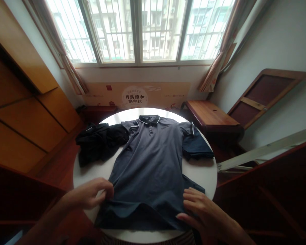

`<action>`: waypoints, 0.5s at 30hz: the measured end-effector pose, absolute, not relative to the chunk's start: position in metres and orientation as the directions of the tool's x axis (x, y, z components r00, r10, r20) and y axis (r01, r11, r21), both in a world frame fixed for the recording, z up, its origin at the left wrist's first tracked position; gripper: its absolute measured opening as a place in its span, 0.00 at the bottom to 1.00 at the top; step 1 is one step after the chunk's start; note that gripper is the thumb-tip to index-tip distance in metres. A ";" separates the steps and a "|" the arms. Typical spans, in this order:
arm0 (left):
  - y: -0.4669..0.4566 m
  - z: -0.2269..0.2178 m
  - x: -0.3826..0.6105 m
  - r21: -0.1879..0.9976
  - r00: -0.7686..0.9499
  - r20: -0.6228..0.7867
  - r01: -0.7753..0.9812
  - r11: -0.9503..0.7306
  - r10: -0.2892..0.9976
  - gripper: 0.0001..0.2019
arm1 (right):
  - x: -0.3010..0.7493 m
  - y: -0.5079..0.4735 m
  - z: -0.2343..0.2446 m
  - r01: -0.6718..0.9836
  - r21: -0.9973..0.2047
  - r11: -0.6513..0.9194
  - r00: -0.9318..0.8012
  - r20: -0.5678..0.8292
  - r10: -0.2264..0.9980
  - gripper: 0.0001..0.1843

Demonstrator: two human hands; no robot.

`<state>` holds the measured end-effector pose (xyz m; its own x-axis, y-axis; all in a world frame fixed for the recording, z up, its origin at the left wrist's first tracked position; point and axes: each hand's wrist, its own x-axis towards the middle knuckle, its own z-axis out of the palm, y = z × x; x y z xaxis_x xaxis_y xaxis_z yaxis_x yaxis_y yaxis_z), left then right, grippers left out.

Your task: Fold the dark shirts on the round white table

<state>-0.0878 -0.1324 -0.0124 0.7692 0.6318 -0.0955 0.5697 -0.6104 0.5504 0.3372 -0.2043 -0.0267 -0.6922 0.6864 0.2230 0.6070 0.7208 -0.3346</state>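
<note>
A dark grey-blue polo shirt lies spread on a round white table, its collar toward the window and its hem toward me. White piping edges the black collar and the sleeves. My left hand pinches the shirt's left side near the hem. At the lower right side, my right hand grips the fabric with curled fingers and the thumb toward the hem. Between the hands the hem is raised in a soft wave. A flap of darker cloth sticks out beside my right hand; whether it belongs to the shirt I cannot tell.
A heap of black clothing lies at the table's left edge. Folded navy cloth sits under the shirt's right sleeve. Beyond the table are a wooden bench at right, a printed cardboard panel and a barred window. Wooden cabinets stand left.
</note>
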 end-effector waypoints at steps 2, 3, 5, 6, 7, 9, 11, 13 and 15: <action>-0.109 -0.008 -0.072 0.530 0.730 -0.040 0.595 -0.605 0.683 0.12 | 0.334 -0.180 -0.020 0.626 -0.359 0.693 -0.646 0.259 0.718 0.20; -0.093 -0.007 -0.060 0.502 0.693 0.016 0.618 -0.606 0.721 0.12 | 0.330 -0.163 -0.016 0.640 -0.364 0.677 -0.618 0.280 0.735 0.20; -0.052 -0.005 -0.029 0.425 0.611 0.132 0.676 -0.602 0.780 0.13 | 0.316 -0.124 -0.010 0.670 -0.365 0.646 -0.574 0.298 0.763 0.20; -0.029 -0.004 -0.012 0.359 0.570 0.172 0.723 -0.590 0.803 0.14 | 0.306 -0.103 -0.008 0.676 -0.361 0.643 -0.576 0.286 0.766 0.19; -0.005 -0.002 0.003 0.293 0.526 0.192 0.776 -0.559 0.829 0.16 | 0.294 -0.082 -0.008 0.681 -0.351 0.643 -0.585 0.267 0.766 0.19; 0.042 0.004 0.026 0.201 0.344 0.188 0.903 -0.379 0.920 0.17 | 0.270 -0.044 -0.012 0.693 -0.328 0.641 -0.612 0.202 0.765 0.23; 0.083 0.008 0.037 0.159 0.124 0.186 0.975 -0.155 0.975 0.19 | 0.250 -0.016 -0.022 0.755 -0.311 0.577 -0.584 0.080 0.808 0.31; 0.112 0.008 0.038 0.132 0.039 0.159 0.989 -0.061 0.987 0.26 | 0.236 0.002 -0.035 0.821 -0.283 0.495 -0.524 -0.031 0.851 0.36; 0.128 0.001 0.035 0.132 0.077 0.115 0.987 -0.092 0.990 0.29 | 0.230 0.010 -0.049 0.853 -0.254 0.456 -0.485 -0.060 0.872 0.38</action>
<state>0.0346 0.1276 0.0008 0.0768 0.9904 0.1148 0.9870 -0.0919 0.1321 0.2305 0.0100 -0.0488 -0.4850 0.8725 -0.0597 0.8526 0.4565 -0.2543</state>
